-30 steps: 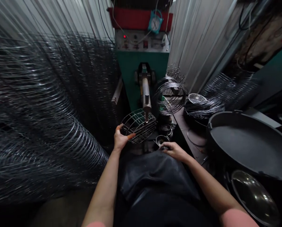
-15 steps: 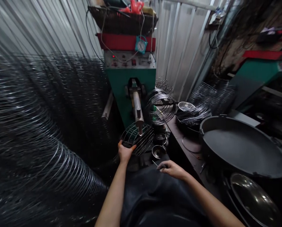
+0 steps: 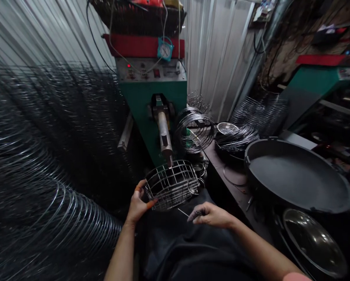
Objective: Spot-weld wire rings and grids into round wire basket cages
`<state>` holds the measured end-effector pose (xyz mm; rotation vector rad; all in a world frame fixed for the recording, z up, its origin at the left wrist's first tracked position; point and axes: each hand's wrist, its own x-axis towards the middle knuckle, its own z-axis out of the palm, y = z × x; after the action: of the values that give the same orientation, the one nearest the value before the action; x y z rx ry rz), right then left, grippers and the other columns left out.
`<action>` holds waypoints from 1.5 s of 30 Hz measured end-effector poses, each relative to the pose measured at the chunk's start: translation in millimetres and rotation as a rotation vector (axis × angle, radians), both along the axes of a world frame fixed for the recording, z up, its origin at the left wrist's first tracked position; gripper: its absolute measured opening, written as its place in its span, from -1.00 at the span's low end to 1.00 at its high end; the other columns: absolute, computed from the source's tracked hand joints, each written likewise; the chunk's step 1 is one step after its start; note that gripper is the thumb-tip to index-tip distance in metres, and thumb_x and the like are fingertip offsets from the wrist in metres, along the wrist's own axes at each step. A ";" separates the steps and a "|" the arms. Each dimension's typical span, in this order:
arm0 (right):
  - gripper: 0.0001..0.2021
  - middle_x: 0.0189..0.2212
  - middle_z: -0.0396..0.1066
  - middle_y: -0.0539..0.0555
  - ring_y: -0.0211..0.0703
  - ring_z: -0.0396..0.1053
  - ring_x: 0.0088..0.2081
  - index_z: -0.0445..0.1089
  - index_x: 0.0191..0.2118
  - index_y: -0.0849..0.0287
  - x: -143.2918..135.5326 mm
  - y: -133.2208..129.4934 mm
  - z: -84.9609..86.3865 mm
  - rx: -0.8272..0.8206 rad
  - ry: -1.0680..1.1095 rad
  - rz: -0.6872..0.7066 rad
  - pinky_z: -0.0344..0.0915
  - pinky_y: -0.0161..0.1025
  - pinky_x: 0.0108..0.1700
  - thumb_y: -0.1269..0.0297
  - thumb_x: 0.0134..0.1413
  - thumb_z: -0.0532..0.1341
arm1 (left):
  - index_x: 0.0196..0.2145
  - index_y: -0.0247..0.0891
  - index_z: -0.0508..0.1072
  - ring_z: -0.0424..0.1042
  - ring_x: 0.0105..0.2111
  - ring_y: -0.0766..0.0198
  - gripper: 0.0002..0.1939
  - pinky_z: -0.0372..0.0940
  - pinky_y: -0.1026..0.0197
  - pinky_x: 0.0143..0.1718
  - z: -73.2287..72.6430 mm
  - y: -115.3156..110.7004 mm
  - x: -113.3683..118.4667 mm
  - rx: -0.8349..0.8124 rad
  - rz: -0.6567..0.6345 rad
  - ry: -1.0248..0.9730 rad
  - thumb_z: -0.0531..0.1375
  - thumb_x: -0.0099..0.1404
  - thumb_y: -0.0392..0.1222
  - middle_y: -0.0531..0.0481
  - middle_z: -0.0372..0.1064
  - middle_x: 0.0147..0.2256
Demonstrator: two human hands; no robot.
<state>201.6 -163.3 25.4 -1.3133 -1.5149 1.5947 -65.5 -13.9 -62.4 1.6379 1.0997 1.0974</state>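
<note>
My left hand grips the near left rim of a round wire basket, thumb and fingers closed round its edge. The basket is tilted, its side grid facing the machine. Its far rim lies at the tip of the electrode arm that juts from a green machine; whether they touch I cannot tell. Lower right, my right hand pinches a short thin metal rod, which points left toward the basket. The fingertips of this hand look dark, perhaps covered or dirty.
Tall stacks of wire rings crowd the left side. To the right, a bench holds a coil of wire, a pile of thin rods and a large black round tray. A shiny metal bowl sits lower right.
My left hand has drawn the wire basket down toward me and turned it, so its side now shows. The right hand keeps the rod, slightly lower. The view has shifted a little.
</note>
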 end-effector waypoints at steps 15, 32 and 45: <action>-0.84 -0.39 0.50 0.04 -0.18 0.42 -0.31 0.53 -0.27 0.25 -43.0 62.4 17.0 0.280 -0.469 -0.080 0.27 -0.33 -0.25 0.44 -0.02 0.25 | 0.08 -0.26 0.28 0.14 0.12 -0.27 -0.12 0.01 -0.20 0.13 101.0 -59.0 30.5 0.531 -0.047 0.681 0.38 -0.27 -0.14 -0.30 0.15 0.14; -0.73 -0.23 0.46 0.07 -0.17 0.41 -0.15 0.46 -0.14 0.14 -26.5 74.6 -12.3 0.838 -0.544 0.107 0.30 -0.30 -0.10 0.49 -0.02 0.28 | 0.12 -0.21 0.24 0.14 0.13 -0.16 -0.12 0.12 -0.10 0.12 79.9 -35.9 32.6 0.436 0.002 0.579 0.39 -0.21 -0.12 -0.20 0.10 0.17; -0.78 -0.25 0.47 0.11 -0.15 0.44 -0.19 0.45 -0.18 0.21 -21.2 93.2 -30.6 0.808 -0.646 0.111 0.32 -0.33 -0.16 0.52 0.00 0.26 | 0.11 -0.20 0.24 0.12 0.17 -0.10 -0.15 0.09 -0.10 0.16 47.3 -6.8 41.5 0.317 -0.077 0.464 0.38 -0.18 -0.12 -0.18 0.11 0.17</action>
<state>180.3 -70.1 -5.1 -1.2918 -2.2995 0.4468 -24.0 -20.7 -15.1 2.2461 1.1789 0.8954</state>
